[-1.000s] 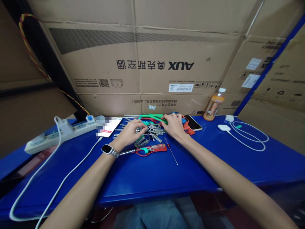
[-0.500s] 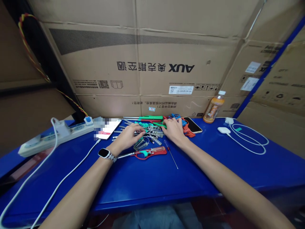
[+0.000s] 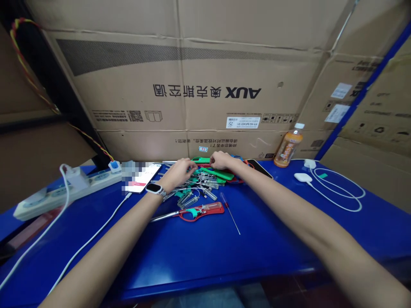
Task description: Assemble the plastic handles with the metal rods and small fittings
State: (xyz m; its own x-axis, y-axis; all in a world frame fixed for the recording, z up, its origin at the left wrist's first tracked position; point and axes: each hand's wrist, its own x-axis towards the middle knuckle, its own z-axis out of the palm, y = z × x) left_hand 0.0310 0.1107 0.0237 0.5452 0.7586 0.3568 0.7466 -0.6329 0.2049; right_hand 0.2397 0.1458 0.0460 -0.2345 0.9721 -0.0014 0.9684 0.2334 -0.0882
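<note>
Cardboard [image 3: 205,64] behind bottle [image 3: 288,149] and lighter parts [image 3: 210,185]

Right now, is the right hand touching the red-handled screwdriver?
Apart. The head view shows a strip of blue tabletop and a green piece between the right hand and the screwdriver.

Blue table [image 3: 180,261], glossy top. Middle: heaped clear tubes [image 3: 193,202] and green casings [image 3: 221,173], with red casing [image 3: 212,209] and thin screwdriver [image 3: 226,204] nearer the front edge. Left: power strip [image 3: 96,182], lit phone [image 3: 144,179]; right: dark phone [image 3: 260,168], upright drink bottle [image 3: 288,147], white puck [image 3: 302,177], coiled cable [image 3: 365,193].
</note>
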